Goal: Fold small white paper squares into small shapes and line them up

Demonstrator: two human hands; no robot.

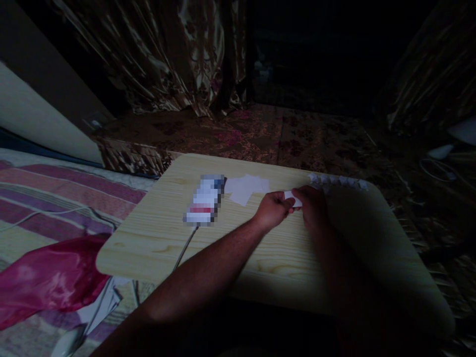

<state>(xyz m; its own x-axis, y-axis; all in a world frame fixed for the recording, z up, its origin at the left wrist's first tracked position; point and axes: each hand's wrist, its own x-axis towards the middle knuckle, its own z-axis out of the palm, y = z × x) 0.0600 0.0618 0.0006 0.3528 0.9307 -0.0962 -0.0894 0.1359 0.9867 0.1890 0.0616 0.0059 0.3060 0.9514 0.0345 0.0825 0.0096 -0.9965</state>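
Note:
Between my two hands is a small piece of white paper [292, 198], held above the light wooden table [238, 248]. My left hand [274, 208] pinches its left side, fingers closed. From the right, my right hand [311, 203] grips the other side with closed fingers, its shape dark in the shadow. Left of the hands, several flat sheets of white paper [245, 188] overlap on the tabletop. Beyond my right hand, several small folded white paper pieces [336, 180] stand in a row along the far edge.
A phone [204, 201] with a blurred screen lies left on the table, its cable [186, 248] running off the near edge. At the left are a striped bed cover [55, 183] and a shiny pink cloth [63, 277]. Patterned curtains [197, 49] hang behind.

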